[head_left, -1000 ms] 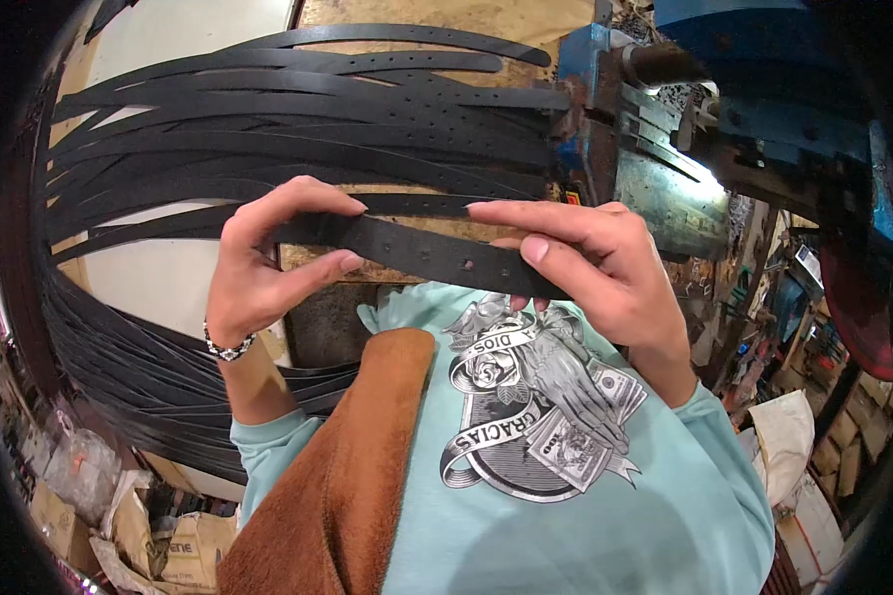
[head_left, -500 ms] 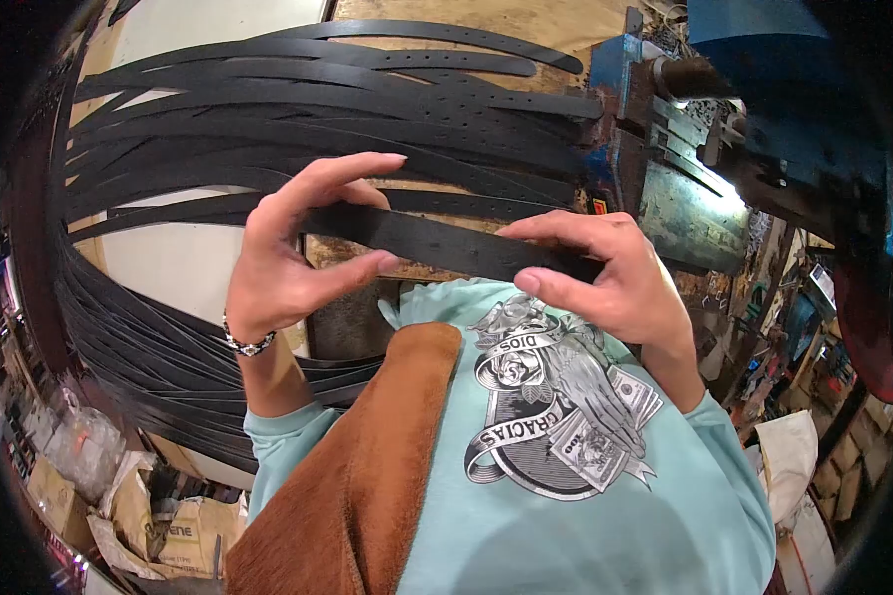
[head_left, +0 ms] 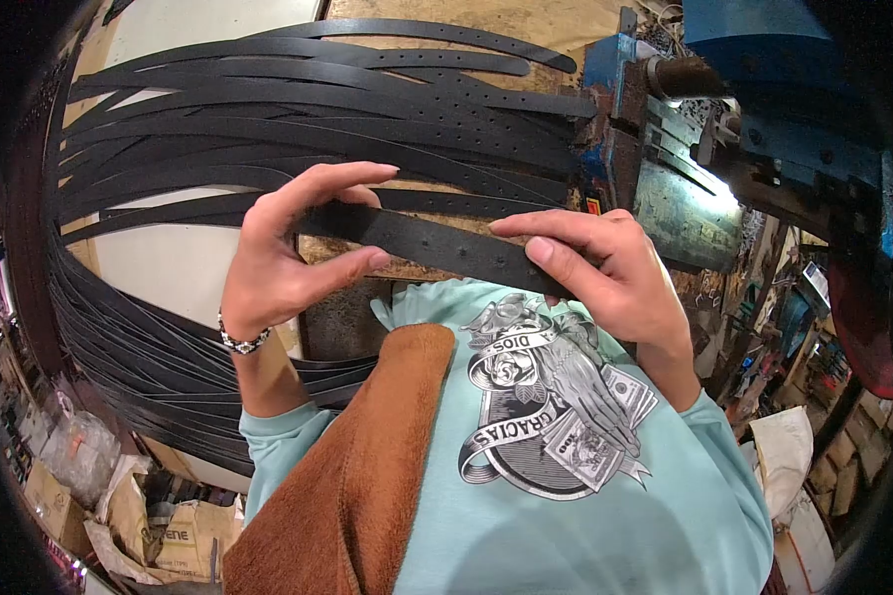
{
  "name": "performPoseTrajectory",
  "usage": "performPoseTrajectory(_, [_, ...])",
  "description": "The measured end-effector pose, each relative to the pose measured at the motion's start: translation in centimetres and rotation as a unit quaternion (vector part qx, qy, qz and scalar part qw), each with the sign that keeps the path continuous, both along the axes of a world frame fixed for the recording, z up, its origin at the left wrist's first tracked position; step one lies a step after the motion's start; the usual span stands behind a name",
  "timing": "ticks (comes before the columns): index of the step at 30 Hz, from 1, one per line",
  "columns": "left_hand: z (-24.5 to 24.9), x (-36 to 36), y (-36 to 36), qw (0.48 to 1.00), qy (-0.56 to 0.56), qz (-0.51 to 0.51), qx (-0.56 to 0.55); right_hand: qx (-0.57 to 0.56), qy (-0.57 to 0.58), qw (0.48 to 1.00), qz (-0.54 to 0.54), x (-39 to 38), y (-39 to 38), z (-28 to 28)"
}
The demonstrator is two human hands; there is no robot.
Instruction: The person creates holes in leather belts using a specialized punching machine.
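Note:
A black leather strap (head_left: 432, 245) with several small marks along it stretches between my two hands, in front of my chest. My left hand (head_left: 303, 243) curls round its left end, thumb below and fingers above. The right end is pinched between thumb and fingers of my right hand (head_left: 600, 263). Behind the strap, many long black straps (head_left: 347, 119) with punched holes lie across the table (head_left: 556, 20). More black straps (head_left: 139, 337) curve down at the left.
A blue machine (head_left: 774, 109) with a metal plate (head_left: 690, 198) stands at the upper right. A brown cloth (head_left: 377, 456) hangs over my shirt. Lower left are a clear plastic bag (head_left: 81, 451) and torn paper sacks (head_left: 184, 535).
The right end of the strap has turned in my right hand, and the marks on its face now show more clearly. My right thumb sits higher on the strap. My left hand has hardly moved.

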State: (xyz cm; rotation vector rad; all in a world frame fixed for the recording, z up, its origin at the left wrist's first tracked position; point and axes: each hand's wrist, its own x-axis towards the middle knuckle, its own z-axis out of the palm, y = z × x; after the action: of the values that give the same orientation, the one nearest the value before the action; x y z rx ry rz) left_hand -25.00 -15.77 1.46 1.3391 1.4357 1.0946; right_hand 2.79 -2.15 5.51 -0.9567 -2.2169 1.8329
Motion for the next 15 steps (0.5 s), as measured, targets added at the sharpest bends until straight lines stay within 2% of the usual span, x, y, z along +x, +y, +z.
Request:
performPoseTrajectory(3, [-0.1, 0.0, -0.1, 1.000, -0.003, 0.005, -0.015, 0.009, -0.001, 1.000, 0.003, -0.1, 0.1, 0.2])
performPoseTrajectory(6, [-0.5, -0.1, -0.2, 1.000, -0.002, -0.002, -0.023, -0.009, -0.053, 0.998, 0.027, -0.4, 0.6, 1.7])
performPoseTrajectory(12, [-1.3, -0.7, -0.2, 0.999, 0.010, -0.043, -0.011, -0.005, -0.049, 0.998, 0.029, -0.6, 0.5, 2.2])
performPoseTrajectory(15, [-1.1, -0.2, 0.0, 0.999, 0.018, -0.037, 0.002, -0.038, -0.028, 0.999, 0.009, -0.2, 0.2, 1.4])
